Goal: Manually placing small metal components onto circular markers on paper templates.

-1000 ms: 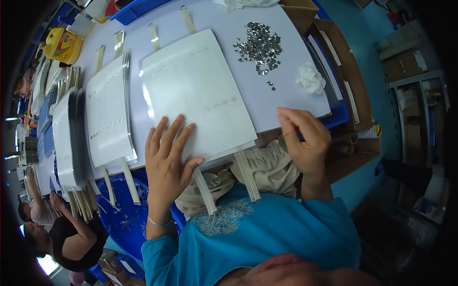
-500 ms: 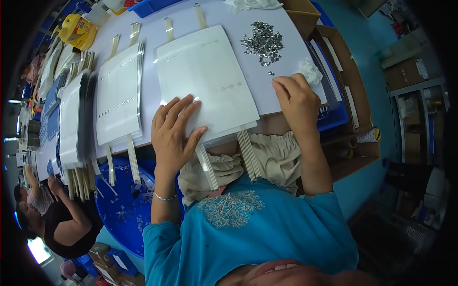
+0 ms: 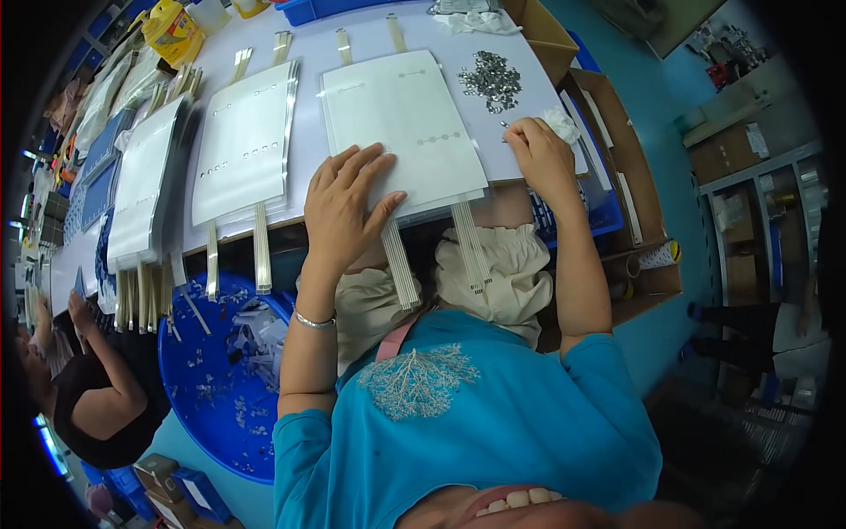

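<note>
My left hand (image 3: 351, 201) lies with fingers spread on the lower left part of a stack of white plastic sheets (image 3: 401, 119) with flat ribbon-like strips (image 3: 402, 264) sticking out at both ends. Right of the stack, my right hand (image 3: 545, 157) has thumb and forefinger pinched together at the tabletop. What is between those fingertips, if anything, is too small to make out. Beside them lies a tiny shiny metal piece (image 3: 503, 124), a little below a heap of similar silvery pieces (image 3: 492, 81). A crumpled white cloth or tissue (image 3: 560, 126) is just beyond my right hand.
More white sheet stacks (image 3: 242, 145) with strips lie to the left. A blue tub (image 3: 198, 388) with scraps stands below the table edge. On the right are cardboard boxes (image 3: 648, 212) and a blue bin (image 3: 604, 212). A yellow container (image 3: 172, 35) stands far left; a person works at the left.
The whole view has shifted, showing more of the blue tub. My left hand stays on the sheets, and my right hand remains beside the metal pieces, its fingers slightly more curled.
</note>
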